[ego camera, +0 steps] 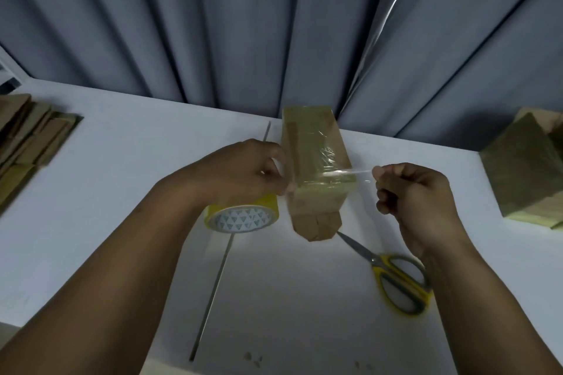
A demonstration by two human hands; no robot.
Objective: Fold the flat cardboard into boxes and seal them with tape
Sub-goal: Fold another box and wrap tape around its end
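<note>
- Left hand: forearm reaches in from lower left, knuckles up, fingers curled inward; their grip is hidden.
- Right hand: forearm from lower right, fingers curled, thumb and forefinger pinching a tape strip.

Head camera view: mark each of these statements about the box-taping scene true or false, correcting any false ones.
1. The right hand pinches a clear tape strip stretched from the box. True.
2. The scissors are held in the right hand. False: they lie on the table.
3. The yellow tape roll sits left of the box. True.
4. The flat cardboard stack lies at the table's right. False: it lies at the far left.
</note>
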